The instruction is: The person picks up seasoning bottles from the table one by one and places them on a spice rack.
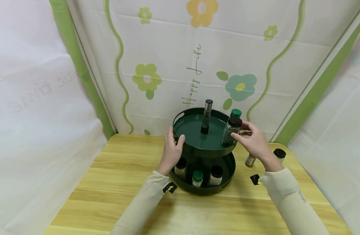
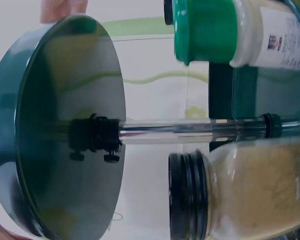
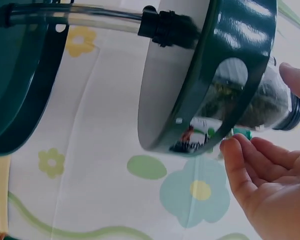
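A two-tier dark green round turntable rack (image 1: pixel 202 153) stands on the table. My left hand (image 1: pixel 171 151) rests against the upper tray's left outer wall, fingers and thumb spread along it. On the upper tray's right side stands a glass jar (image 1: pixel 230 132) with a black lid and dark dried contents. A green-capped bottle (image 1: pixel 236 113) is behind it, mostly hidden. Around the black-lidded jar is my right hand (image 1: pixel 254 140), thumb on the near side, fingers beyond. In the right wrist view the fingers (image 3: pixel 235 160) look apart from the jar.
The lower tray holds a black-lidded jar (image 1: pixel 180 168), a green-capped bottle (image 1: pixel 197 178) and another black-lidded jar (image 1: pixel 216 175). A clear post (image 1: pixel 207 116) rises from the upper tray. Right of the rack stand a small amber bottle (image 1: pixel 250 161) and a black-lidded jar (image 1: pixel 279 154).
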Available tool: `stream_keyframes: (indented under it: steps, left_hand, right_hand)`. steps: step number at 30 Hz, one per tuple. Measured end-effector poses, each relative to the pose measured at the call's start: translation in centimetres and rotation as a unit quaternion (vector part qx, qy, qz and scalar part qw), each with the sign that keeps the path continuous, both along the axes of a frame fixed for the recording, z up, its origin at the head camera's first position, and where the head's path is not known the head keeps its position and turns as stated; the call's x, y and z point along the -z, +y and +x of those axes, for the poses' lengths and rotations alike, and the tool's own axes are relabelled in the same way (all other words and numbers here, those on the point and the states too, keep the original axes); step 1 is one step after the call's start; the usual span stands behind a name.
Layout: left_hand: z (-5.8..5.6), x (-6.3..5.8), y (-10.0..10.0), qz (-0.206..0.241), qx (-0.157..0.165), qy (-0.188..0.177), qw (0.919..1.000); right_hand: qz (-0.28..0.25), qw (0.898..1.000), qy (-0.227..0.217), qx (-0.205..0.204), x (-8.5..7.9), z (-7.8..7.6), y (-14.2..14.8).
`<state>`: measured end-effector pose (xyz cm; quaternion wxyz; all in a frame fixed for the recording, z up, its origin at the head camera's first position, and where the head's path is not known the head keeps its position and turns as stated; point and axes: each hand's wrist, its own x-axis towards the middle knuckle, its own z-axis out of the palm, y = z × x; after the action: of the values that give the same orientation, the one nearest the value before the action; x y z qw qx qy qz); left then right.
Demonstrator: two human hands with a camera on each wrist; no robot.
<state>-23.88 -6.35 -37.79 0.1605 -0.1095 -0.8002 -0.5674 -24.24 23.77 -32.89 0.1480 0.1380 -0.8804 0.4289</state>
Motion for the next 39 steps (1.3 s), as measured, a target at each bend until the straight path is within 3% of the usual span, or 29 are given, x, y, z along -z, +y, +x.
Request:
stream_keyframes:
  steps: [8, 16, 26, 39]
  left_hand:
    - [-2.0, -0.1, -1.0, 0.017, 0.009, -0.009, 0.9998]
    - [-3.3, 0.4, -1.9, 0.037, 0.025, -0.022, 0.9987]
    - [-3.9, 0.5, -2.1, 0.046, 0.039, -0.024, 0.9979]
    - [-3.6, 0.5, -1.7, 0.034, 0.058, -0.027, 0.9974]
  right_hand:
    - [0.028, 1.0, -0.003, 0.003, 0.7, 0.9, 2.2]
    - [0.074, 0.996, -0.005, 0.039, 3.1, 0.6, 5.3]
    - [0.114, 0.99, -0.019, 0.075, 6.4, -0.2, 8.9]
    - [0.131, 0.982, -0.093, 0.103, 9.6, -1.2, 10.9]
